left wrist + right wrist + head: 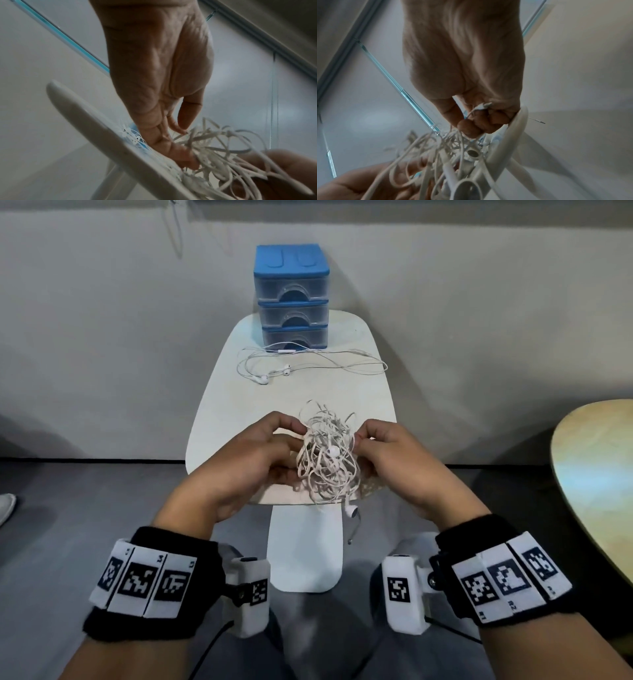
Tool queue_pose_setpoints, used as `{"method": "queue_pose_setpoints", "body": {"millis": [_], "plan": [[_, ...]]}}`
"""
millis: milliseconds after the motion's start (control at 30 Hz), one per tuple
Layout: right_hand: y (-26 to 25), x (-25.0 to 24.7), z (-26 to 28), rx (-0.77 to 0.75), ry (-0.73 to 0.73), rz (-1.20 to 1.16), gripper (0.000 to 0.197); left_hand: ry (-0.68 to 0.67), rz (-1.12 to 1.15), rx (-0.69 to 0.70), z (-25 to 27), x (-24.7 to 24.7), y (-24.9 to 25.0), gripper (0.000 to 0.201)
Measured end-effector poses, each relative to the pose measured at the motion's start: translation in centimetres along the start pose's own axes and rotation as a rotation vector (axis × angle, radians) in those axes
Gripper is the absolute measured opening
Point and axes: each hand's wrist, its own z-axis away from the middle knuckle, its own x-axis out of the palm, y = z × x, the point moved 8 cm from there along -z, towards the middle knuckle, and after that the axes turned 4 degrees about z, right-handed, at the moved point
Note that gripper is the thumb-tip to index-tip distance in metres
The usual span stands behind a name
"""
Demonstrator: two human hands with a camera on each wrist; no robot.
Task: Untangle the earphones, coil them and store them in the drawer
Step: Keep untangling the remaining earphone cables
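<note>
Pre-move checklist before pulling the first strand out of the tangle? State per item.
1. Left hand has a grip on the tangled earphones: ok, fingers pinch the cords.
2. Right hand has a grip on the other side: ok.
3. Tangle is supported over the table: ok, though one earbud and the plug end dangle past the near edge.
4. Second set of earphones lies apart from the tangle: ok.
5. Drawer unit open to receive: not ok, all three drawers closed.
6. Free end located for pulling: cannot tell.
</note>
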Motion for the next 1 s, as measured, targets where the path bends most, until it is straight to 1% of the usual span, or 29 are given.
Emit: {"method": "queue_pose_setpoints", "body": {"millis": [100,133,200,300,367,500,567,700,800,867,933,1000], "plan": [[-0.2,0.2,-0.1,0.031,-0.001,-0.067,0.018,-0.085,-0.118,0.107,0.2,0.3,0.5,0.064],[-0.3,0.4,-0.2,0.034,-0.021,-0.077,0.016,-0.101,-0.161,0.140,0.2,0.5,0.8,0.071],[-0.7,0.9,0.0,0.030,-0.063,-0.102,0.014,-0.127,-0.239,0.172,0.0,0.9,1.0,0.077],[-1.2,0.8,0.2,0.027,-0.072,-0.189,0.018,-0.131,-0.388,0.187,-0.2,1.6,1.3,0.075],[-1.0,0.4,0.1,0.050,-0.055,-0.232,0.020,-0.089,-0.413,0.182,-0.3,1.4,1.6,0.066],[-1.0,-0.3,-0.3,0.051,-0.028,-0.306,0.022,-0.015,-0.288,0.174,-0.4,0.9,2.2,0.034],[-1.1,-0.4,-0.4,0.039,-0.031,-0.282,0.022,0.023,-0.214,0.177,-0.1,0.6,2.5,0.027],[-1.2,0.3,-0.2,0.025,-0.075,-0.173,0.018,0.092,-0.102,0.215,-0.1,0.1,3.2,0.028],[-1.4,0.9,-0.2,-0.003,-0.089,-0.145,0.017,0.139,-0.092,0.216,-0.1,0.2,3.4,0.026],[-1.5,0.9,-0.3,-0.018,-0.090,-0.157,0.021,0.115,-0.082,0.196,-0.1,0.4,3.4,0.029],[-1.5,0.8,-0.4,-0.006,-0.083,-0.192,0.024,0.064,-0.073,0.162,0.0,0.5,3.1,0.042],[-1.3,0.7,-0.5,0.008,-0.076,-0.225,0.023,0.009,-0.133,0.156,0.2,0.8,3.1,0.054]]}}
